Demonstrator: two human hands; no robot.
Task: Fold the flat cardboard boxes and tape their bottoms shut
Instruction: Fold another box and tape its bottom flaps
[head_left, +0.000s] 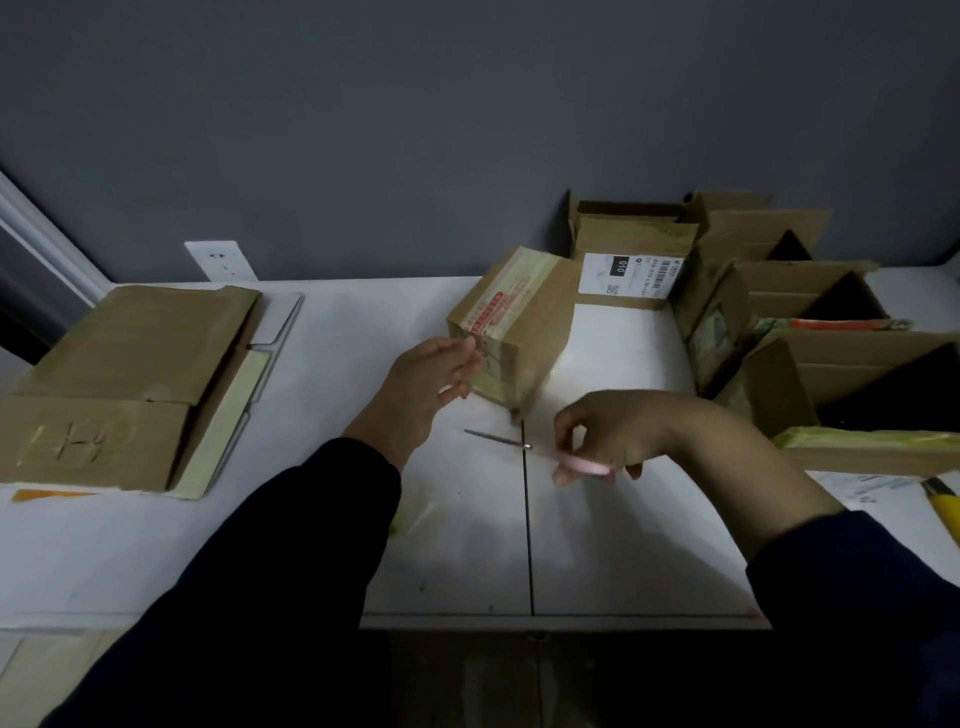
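A folded cardboard box with pale tape and red print on its top face sits tilted on the white table, past the middle. My left hand touches the box's near left corner with its fingers spread. My right hand hovers just in front of the box and grips pink-handled scissors, their blades pointing left. A stack of flat cardboard boxes lies at the table's left.
Several folded open boxes crowd the back right, one with a white shipping label. A yellow-handled tool lies at the right edge. A grey wall with a socket runs behind the table.
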